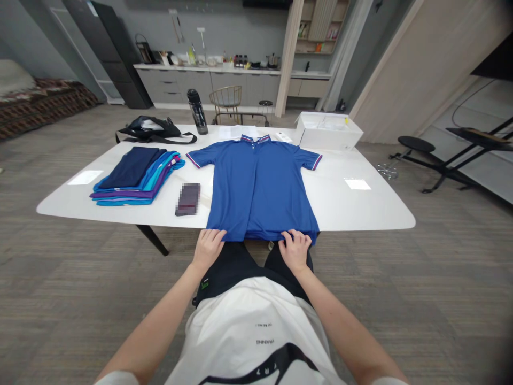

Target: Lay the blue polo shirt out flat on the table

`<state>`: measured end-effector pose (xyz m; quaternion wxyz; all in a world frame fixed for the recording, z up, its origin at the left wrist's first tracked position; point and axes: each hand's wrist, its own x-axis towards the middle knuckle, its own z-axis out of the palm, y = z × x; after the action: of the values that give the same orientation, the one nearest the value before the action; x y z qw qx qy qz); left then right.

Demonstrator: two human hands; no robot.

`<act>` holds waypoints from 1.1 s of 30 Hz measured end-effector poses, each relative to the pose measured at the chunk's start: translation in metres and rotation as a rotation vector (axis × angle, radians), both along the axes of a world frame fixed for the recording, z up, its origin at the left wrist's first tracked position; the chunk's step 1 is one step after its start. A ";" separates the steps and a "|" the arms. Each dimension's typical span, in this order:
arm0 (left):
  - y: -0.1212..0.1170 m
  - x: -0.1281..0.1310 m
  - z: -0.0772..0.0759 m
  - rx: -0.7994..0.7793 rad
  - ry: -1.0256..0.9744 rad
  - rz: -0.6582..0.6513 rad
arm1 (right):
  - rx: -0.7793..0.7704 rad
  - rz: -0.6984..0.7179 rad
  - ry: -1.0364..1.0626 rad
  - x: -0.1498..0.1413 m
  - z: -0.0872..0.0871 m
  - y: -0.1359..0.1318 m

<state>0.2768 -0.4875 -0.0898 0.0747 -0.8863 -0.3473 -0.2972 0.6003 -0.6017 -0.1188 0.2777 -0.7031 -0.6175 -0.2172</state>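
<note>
A blue polo shirt [266,187] lies spread on the white table [360,208], its collar at the far side and its hem hanging slightly over the near edge. Striped trim runs along the collar and both sleeve ends. My left hand [209,248] is closed on the hem at its left corner. Near the right corner, my right hand [295,248] grips the hem with bent fingers. A lengthwise fold or crease shows down the shirt's front, left of the middle.
Left of the shirt are a stack of folded clothes [134,176] and a blurred dark phone-like object [188,199]. Farther back stand a black bag [154,128], a dark bottle [197,113] and a white box [328,131]. A stool [416,144] is off to the right.
</note>
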 end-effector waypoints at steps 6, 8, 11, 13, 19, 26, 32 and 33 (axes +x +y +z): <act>-0.011 0.001 -0.019 -0.100 -0.221 0.426 | 0.057 -0.093 0.024 0.033 -0.010 -0.010; -0.010 0.004 -0.023 -0.204 -0.388 0.572 | 0.105 -0.145 0.066 0.044 -0.011 -0.014; -0.008 0.007 -0.029 -0.369 -0.690 0.678 | 0.145 -0.230 0.100 0.058 -0.016 -0.020; -0.007 0.009 -0.033 -0.491 -0.842 0.634 | 0.130 -0.252 0.087 0.062 -0.022 -0.024; -0.009 0.011 -0.042 -0.530 -0.843 0.487 | 0.124 -0.270 0.028 0.059 -0.040 -0.022; -0.011 0.004 -0.041 -0.443 -0.817 0.562 | 0.203 -0.292 0.113 0.057 -0.026 -0.022; -0.004 -0.017 -0.023 -0.335 -0.849 0.694 | 0.409 -0.288 0.386 0.085 0.001 -0.034; -0.002 -0.019 -0.021 -0.330 -0.866 0.687 | 0.386 -0.313 0.430 0.089 0.002 -0.034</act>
<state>0.2574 -0.4900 -0.1106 -0.1211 -0.5199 -0.6559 -0.5337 0.6890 -0.6359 -0.1168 0.4931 -0.7537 -0.3767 -0.2168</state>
